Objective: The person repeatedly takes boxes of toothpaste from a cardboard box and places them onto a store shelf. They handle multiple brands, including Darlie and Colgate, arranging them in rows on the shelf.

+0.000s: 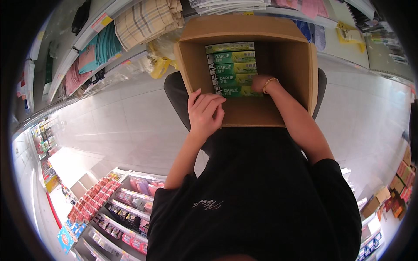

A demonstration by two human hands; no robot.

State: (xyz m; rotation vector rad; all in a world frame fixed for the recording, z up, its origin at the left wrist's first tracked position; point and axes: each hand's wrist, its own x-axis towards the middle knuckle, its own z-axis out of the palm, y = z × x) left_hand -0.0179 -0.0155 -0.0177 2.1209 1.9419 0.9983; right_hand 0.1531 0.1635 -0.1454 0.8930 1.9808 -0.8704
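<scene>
An open cardboard carton stands between the knees of my dark trousers. Inside, along its left side, lies a row of green Darlie toothpaste boxes, several of them. My right hand, with a beaded bracelet at the wrist, reaches into the carton at the right end of the nearest boxes. Its fingers are curled and blurred, so whether they grip a box is hidden. At the carton's near left corner is my left hand, fingers bent and somewhat apart, with nothing visible in it. Its fingertips are close to the nearest toothpaste box.
Shelves beyond the carton hold a folded checked cloth, teal towels and yellow plastic packaging. Behind me on the left stands a shelf unit of small packaged goods. Cardboard boxes are stacked on the right. The floor is pale tile.
</scene>
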